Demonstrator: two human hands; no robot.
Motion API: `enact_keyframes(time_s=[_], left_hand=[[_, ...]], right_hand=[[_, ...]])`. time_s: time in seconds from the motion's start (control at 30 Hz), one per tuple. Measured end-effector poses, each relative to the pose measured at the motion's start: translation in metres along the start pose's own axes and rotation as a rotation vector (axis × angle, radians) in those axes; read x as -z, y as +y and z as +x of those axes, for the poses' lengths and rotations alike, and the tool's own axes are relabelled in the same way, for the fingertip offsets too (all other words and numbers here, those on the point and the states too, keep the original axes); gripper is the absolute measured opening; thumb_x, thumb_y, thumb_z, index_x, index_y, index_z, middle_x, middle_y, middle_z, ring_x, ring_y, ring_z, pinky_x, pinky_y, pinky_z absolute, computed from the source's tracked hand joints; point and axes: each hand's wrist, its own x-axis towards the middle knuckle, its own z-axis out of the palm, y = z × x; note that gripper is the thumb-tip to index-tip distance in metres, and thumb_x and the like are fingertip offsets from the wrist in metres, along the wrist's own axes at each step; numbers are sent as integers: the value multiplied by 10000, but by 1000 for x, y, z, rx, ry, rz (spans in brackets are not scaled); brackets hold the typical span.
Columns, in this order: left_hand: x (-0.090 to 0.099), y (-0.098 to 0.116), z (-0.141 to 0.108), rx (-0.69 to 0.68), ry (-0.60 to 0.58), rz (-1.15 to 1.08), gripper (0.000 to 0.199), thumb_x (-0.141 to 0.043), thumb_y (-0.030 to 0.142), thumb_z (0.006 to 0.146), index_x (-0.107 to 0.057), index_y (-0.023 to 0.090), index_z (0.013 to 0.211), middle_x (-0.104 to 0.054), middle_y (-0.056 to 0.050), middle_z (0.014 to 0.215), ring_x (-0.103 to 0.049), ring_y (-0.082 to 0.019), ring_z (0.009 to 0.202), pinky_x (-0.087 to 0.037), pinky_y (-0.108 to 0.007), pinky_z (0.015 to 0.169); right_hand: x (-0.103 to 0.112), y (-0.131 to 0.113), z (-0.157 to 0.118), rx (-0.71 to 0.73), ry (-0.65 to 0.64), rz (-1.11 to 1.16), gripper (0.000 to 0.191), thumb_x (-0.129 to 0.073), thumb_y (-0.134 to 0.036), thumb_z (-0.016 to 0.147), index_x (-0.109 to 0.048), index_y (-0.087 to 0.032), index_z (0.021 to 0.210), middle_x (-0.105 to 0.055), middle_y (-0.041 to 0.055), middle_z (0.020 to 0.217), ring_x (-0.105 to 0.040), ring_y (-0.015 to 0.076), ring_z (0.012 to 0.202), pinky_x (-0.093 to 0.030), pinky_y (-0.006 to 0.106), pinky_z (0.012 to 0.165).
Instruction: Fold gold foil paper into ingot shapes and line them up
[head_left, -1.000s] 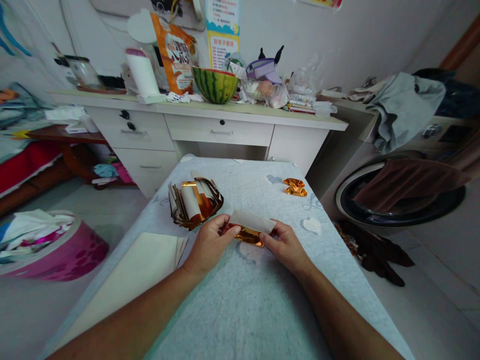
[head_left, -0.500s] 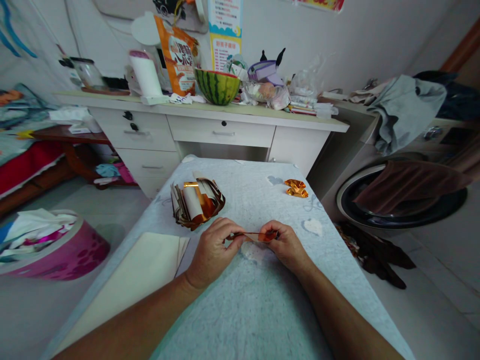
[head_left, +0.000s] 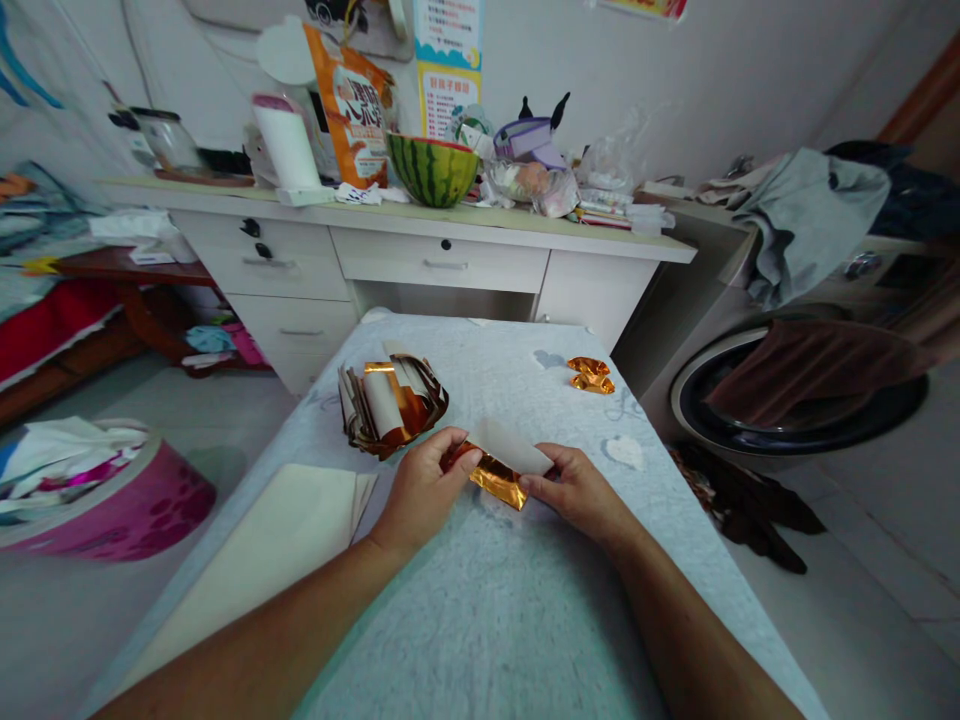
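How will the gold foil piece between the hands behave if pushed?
Probably floppy: the gold foil piece bends between left hand and right hand. Likely light for its size: the pale flap looks paper-thin. Its glossy face may be slippery.

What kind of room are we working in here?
Most likely a lived-in room in a home: a washing machine draped with clothes stands on the right, half a watermelon sits on the cluttered white desk, and a pink bin stands at left.
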Motion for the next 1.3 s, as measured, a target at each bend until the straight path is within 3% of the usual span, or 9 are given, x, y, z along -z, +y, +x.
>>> enact_keyframes(time_s=[0.13, 0.2, 0.3, 0.47, 0.6, 0.8, 0.97, 1.2, 1.3], left_hand=[[-3, -10, 4, 28, -26, 36, 141, -524, 271, 844, -592, 187, 934, -663, 1, 849, -616, -152, 770, -450, -250, 679], [-3, -10, 5, 23, -23, 132, 142, -528, 265, 835, -579, 193, 946, -660, 3, 844, -613, -152, 756, -442, -250, 667], [-4, -9, 6, 16, 8, 306, 178, -536, 262, 826, -557, 199, 991, -644, 6, 804, -602, -156, 720, -424, -249, 637], [-5, -11, 9, 18, 33, 540, 265, -535, 237, 840, -507, 190, 1099, -639, -9, 786, -613, -178, 720, -413, -262, 624], [-7, -12, 6, -15, 38, 727, 303, -531, 226, 852, -495, 191, 1150, -656, -50, 923, -631, -210, 842, -449, -303, 710], [-7, -5, -1, -241, 21, 882, 239, -537, 186, 839, -579, 189, 1074, -591, -77, 1053, -531, -239, 999, -434, -377, 886], [-5, 2, -3, -294, -245, 764, 199, -458, 106, 839, -629, 198, 884, -612, -37, 875, -537, -198, 894, -441, -325, 814], [-1, 7, -8, -274, -291, 708, 208, -595, 188, 749, -646, 213, 950, -610, -42, 977, -531, -216, 947, -433, -353, 869], [0, 7, -9, -271, -313, 691, 198, -589, 220, 791, -660, 228, 976, -608, -41, 1003, -529, -215, 953, -435, -357, 864]], right_hand=[[-3, -3, -1, 152, 383, -217, 465, -658, -210, 723, -509, -202, 1163, -564, 27, 941, -525, 167, 810, -425, 293, 719], [-7, -7, -3, 274, 439, -328, 331, -623, -176, 754, -544, -205, 1074, -564, 33, 919, -519, 174, 824, -417, 308, 742], [-15, -14, -7, 420, 264, -437, 73, -575, -132, 805, -582, -204, 817, -573, 22, 807, -517, 172, 810, -399, 313, 760], [-26, -11, -8, 411, 13, -618, 59, -642, -155, 792, -628, -205, 817, -590, 28, 847, -507, 174, 828, -381, 323, 788], [-28, -2, -5, 344, -7, -703, 119, -673, -217, 781, -634, -206, 893, -584, 39, 895, -497, 188, 856, -381, 328, 791], [-29, -4, -5, 316, 4, -687, 130, -661, -138, 746, -637, -195, 860, -580, 34, 870, -499, 180, 834, -381, 313, 783], [-28, -8, -6, 331, -13, -696, 170, -638, -83, 707, -623, -192, 836, -569, 24, 840, -497, 175, 819, -373, 316, 798], [-18, -8, -8, 301, -2, -724, 338, -598, -31, 631, -577, -190, 928, -550, 32, 907, -469, 195, 869, -370, 326, 790], [-15, -8, -9, 308, -26, -712, 295, -587, -27, 675, -612, -199, 913, -551, 40, 948, -471, 195, 903, -368, 336, 816]])
